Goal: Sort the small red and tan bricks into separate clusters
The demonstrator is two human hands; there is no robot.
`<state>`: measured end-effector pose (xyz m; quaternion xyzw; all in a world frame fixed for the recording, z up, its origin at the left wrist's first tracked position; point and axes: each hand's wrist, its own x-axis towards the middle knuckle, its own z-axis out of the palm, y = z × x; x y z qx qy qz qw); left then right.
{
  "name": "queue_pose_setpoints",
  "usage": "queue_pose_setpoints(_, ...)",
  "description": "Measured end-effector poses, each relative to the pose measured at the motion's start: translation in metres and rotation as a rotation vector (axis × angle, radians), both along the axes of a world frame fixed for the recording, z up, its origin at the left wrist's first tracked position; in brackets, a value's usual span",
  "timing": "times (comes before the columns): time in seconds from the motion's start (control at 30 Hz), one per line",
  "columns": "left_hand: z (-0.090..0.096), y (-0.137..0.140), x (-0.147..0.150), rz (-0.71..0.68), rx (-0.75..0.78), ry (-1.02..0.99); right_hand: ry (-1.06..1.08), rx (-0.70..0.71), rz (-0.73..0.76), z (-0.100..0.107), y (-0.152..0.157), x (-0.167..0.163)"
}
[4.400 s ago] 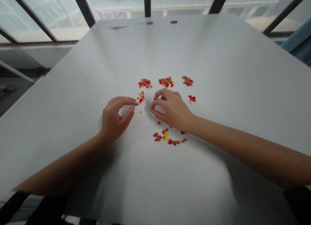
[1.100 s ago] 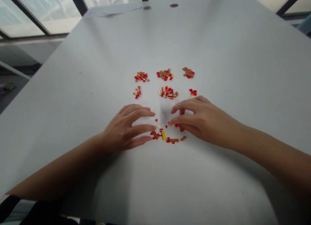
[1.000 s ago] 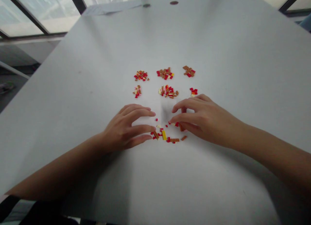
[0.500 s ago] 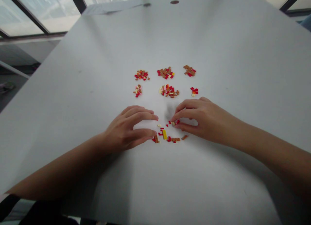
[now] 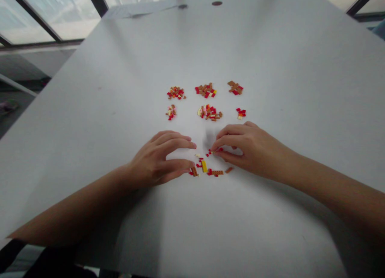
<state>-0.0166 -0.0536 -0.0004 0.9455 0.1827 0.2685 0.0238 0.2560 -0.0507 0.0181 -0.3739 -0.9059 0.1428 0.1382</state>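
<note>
My right hand (image 5: 240, 146) has its thumb and forefinger drawn together low over the table, pinching at a small cream building brick (image 5: 211, 152) that the fingertips largely hide. Tiny red bricks (image 5: 207, 154) lie right beside those fingertips. Across from it, my left hand (image 5: 162, 158) rests with thumb and fingers apart and nothing between them. Its thumb tip is close to a brown brick (image 5: 195, 171), possibly touching it. Between the hands lie a long yellow brick (image 5: 204, 166), a studded brown brick (image 5: 217, 172) and another brown piece (image 5: 229, 170).
Beyond my hands, sorted brick piles stand in two rows, among them a mixed pile (image 5: 209, 112), a small red pile (image 5: 241, 113) and a brown pile (image 5: 235, 88). The white table (image 5: 90, 109) reaches back towards windows, with a paper sheet (image 5: 129, 11) at its far edge.
My right thumb and forefinger have come slightly closer together over the small pieces, covering more of the cream brick. My left hand stays in nearly the same pose.
</note>
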Motion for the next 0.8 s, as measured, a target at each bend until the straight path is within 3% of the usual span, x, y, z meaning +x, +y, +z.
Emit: queue_pose_setpoints(0.8,0.0004,-0.0006,-0.0003,0.011,-0.018,0.013,-0.042,0.061,0.056,-0.0032,-0.0036,-0.0052)
